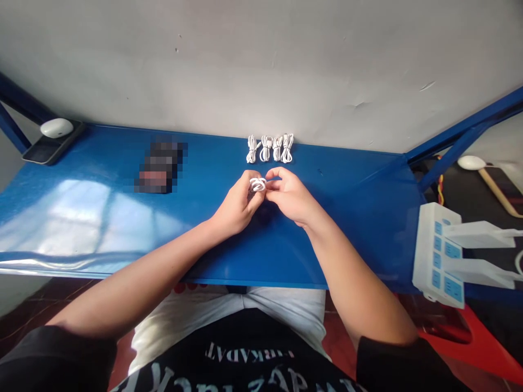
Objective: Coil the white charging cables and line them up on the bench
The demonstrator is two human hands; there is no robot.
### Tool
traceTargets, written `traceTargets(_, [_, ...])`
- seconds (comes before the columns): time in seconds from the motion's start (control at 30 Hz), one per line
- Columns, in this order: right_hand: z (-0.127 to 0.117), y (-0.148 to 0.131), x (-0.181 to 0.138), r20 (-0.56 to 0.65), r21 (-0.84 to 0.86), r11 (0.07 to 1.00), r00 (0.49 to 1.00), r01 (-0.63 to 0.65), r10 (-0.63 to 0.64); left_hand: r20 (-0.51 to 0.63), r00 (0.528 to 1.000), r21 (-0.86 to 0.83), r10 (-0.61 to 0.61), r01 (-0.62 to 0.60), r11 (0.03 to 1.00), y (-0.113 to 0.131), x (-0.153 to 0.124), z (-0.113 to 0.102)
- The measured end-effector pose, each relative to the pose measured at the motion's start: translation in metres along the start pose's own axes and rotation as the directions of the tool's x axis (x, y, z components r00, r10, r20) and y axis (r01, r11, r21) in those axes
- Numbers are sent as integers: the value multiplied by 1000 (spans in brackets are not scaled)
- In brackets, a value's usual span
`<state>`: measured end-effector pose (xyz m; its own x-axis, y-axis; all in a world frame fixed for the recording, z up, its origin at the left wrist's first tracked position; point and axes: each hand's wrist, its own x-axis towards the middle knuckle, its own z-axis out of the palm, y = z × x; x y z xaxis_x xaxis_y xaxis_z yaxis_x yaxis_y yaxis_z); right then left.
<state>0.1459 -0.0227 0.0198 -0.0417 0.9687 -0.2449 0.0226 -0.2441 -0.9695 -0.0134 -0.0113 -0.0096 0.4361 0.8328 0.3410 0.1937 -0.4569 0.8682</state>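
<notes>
A coiled white cable (257, 185) is held above the blue table, in front of my body. My left hand (240, 204) is closed around the coil, its loops showing between thumb and fingers. From the other side my right hand (288, 193) meets it, thumb and fingertips pinched at the coil's right edge; what exactly they grip there is too small to make out. Just beyond my hands lie several bundled white cables (266, 148) in a row, each bound around its middle with a dark tie.
The blue table (351, 207) ends at a grey wall (261, 71). A blurred dark item (160, 166) lies left of my hands. At the far left a white rounded object (57, 128) sits on a dark tray (51, 151). A white power strip (439, 253) with plugged-in adapters stands at right.
</notes>
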Motion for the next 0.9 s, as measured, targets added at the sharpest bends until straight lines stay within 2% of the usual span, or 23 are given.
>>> traceTargets(0.13, [10,3,1,-41,32,995,994,98,-97,-146,988,36,49,-45,998,-7,3,3])
traceTargets(0.3, [11,4,2,-59,12,988,987,152,-151,-110,994,-53,-4,-2,999,-5,6,-1])
traceTargets(0.4, [5,5,4,-67,-23,990,988,139,-140,-82,993,-174,-89,74,982,-4,8,-4])
traceTargets(0.47, [1,5,6,-99,-81,986,983,149,-157,-106,982,-275,-155,121,954,-5,11,-6])
traceTargets(0.57, [-2,6,8,-150,-147,970,965,195,-217,-152,949,-437,-277,187,880,-5,15,-11])
traceTargets(0.7, [4,8,6,-155,-248,903,906,351,-395,-38,908,-658,-417,291,694,2,18,-13])
traceTargets(0.8, [12,12,3,-111,-334,839,866,429,-487,51,905,-766,-423,307,565,6,17,-10])
traceTargets(0.9, [17,15,2,-111,-397,787,826,473,-552,77,904,-818,-421,298,491,7,16,-6])
